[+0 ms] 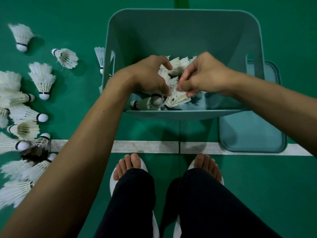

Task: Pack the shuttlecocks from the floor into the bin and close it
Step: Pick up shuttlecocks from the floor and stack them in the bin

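Our left hand (148,74) and right hand (205,74) both curl round shuttlecocks (178,64) low in the bin (185,115). It looks like we are putting this bunch in. Lots more shuttlecocks (42,79) lie on the floor (257,186) at our left, so next we should let go and grab those. The lid (252,134) lies beside the bin.

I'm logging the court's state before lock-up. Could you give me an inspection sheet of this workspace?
Surface: green court floor with a white line.
Job's things: open teal plastic bin holds several white feather shuttlecocks; many loose shuttlecocks, including one dark-feathered shuttlecock, lie on the floor at left; teal lid lies right of the bin.
Clutter: nothing seen.
Grippers: left hand and right hand inside the bin, fingers gripping shuttlecocks.
Cables: nothing seen.
Surroundings: feet in white slippers.
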Motion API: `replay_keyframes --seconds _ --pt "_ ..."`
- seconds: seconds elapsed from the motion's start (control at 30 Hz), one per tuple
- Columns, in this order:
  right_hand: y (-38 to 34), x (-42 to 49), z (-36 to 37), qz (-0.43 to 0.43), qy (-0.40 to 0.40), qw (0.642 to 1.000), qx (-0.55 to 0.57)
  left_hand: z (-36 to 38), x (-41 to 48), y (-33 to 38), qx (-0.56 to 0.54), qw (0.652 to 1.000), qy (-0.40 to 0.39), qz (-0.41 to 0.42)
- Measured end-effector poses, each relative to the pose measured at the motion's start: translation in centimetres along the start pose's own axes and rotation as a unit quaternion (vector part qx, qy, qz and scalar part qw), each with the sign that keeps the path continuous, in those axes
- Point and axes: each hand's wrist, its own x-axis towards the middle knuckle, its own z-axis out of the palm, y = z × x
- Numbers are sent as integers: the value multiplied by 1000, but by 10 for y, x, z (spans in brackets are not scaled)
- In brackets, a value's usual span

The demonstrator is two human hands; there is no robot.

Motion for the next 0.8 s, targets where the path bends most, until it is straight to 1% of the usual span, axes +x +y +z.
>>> replay_keyframes --seconds 0.1,0.2,0.3,0.43,0.53,0.67,0.73,0.8 --pt "4 1 7 115 50 991 54 -7 -1 1 9 1000 13 1" --pt "2 5 17 193 32 970 145 -11 1 2 29 999 16 5" --pt "-2 13 31 225 9 959 173 -8 4 -1 56 998 13 9" --pt "-7 22 48 237 -33 951 197 -1 10 -6 71 997 29 14" --pt "-7 31 48 251 -63 941 217 -1 12 -7 69 996 48 16" --pt "-9 29 27 256 -94 951 144 -4 8 -6 58 997 48 27" --pt "-15 21 5 213 -66 969 108 -5 6 -2 44 998 30 41" --pt "-22 11 -17 126 -9 986 110 -5 4 3 39 997 14 63"
